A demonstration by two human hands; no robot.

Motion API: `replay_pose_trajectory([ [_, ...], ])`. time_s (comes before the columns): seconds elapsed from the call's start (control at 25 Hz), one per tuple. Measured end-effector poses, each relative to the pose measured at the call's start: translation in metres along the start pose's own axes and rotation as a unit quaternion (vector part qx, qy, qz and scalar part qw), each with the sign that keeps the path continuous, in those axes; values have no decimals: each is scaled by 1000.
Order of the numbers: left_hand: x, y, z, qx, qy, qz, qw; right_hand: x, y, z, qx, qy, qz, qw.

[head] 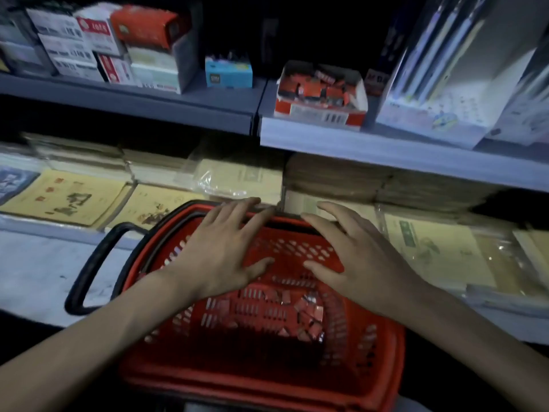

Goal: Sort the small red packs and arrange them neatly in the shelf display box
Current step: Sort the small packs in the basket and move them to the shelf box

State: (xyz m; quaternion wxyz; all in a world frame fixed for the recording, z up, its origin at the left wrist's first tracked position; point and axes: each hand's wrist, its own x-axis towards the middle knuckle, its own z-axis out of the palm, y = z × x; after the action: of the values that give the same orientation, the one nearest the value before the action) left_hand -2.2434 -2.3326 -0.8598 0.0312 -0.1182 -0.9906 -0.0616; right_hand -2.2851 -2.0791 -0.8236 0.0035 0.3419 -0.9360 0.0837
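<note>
- My left hand [219, 248]: palm down over the far end of the red basket [267, 382], fingers straight and spread, holding nothing.
- My right hand [356, 257]: same pose just beside it, fingers fanned out, nothing pinched.
- Fingertips of both reach the basket's far rim; contact unclear, too blurry.
- Small red packs [300, 310]: loose heap on the basket floor, below and nearer me than my hands.
- Display box [320, 93]: on the upper shelf, above and beyond my right hand, with more red packs jumbled inside.
- Black handle [89, 269] hangs off the basket's left side.
- Yellow notebooks [65, 197] lie on the lower shelf behind the basket.
</note>
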Motion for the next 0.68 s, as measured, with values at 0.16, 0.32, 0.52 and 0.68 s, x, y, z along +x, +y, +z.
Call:
replay_pose_trajectory([
  [0.16,-28,-14,38,74,-95,1,993,-8,16,63,11,-125,7,992],
  [0.32,-47,-35,66,110,-179,-25,977,1,25,139,-40,-309,42,949],
  [0.52,-78,-64,99,221,-316,-15,922,12,25,248,-150,-476,36,866],
  [0.68,-103,-67,113,308,-347,48,884,-26,42,307,-203,-468,19,860],
])
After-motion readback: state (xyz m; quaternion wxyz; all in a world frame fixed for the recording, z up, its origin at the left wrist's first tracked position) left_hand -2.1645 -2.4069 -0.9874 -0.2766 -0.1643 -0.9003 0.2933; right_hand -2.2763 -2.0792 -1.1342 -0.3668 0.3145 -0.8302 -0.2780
